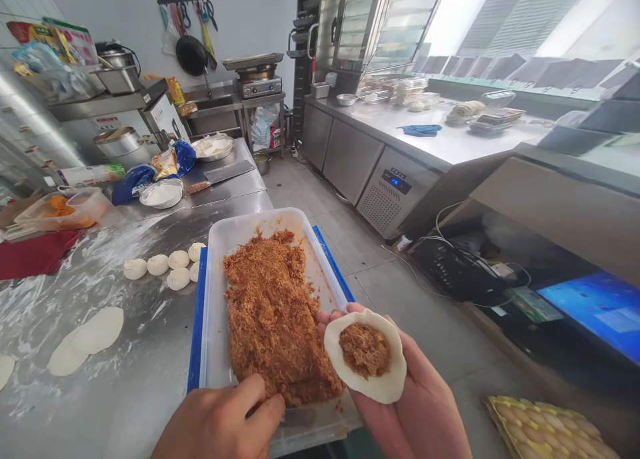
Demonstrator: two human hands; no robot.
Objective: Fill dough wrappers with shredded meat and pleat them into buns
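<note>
My right hand (425, 406), palm up, holds a round dough wrapper (397, 379) across its palm and fingers. A mound of brown minced filling (365, 351) sits in the middle of the wrapper, whose edges lie unfolded. My left hand (220, 419) is closed, with thumb and curled fingers at the near edge of the bulk filling (270, 306). Whatever those fingers may hold is hidden. The bulk filling is heaped in a translucent plastic tub (215, 246), just beyond both hands. Blue strips (197, 339) show along the tub's sides.
Flat dough wrappers (100, 329) lie on the floured steel table (150, 379), left of the tub. Several rounded dough pieces (179, 259) stand behind them. Farther back are a cleaver (230, 172) and a bowl of white powder (163, 192). A steel counter (370, 122) runs along the right.
</note>
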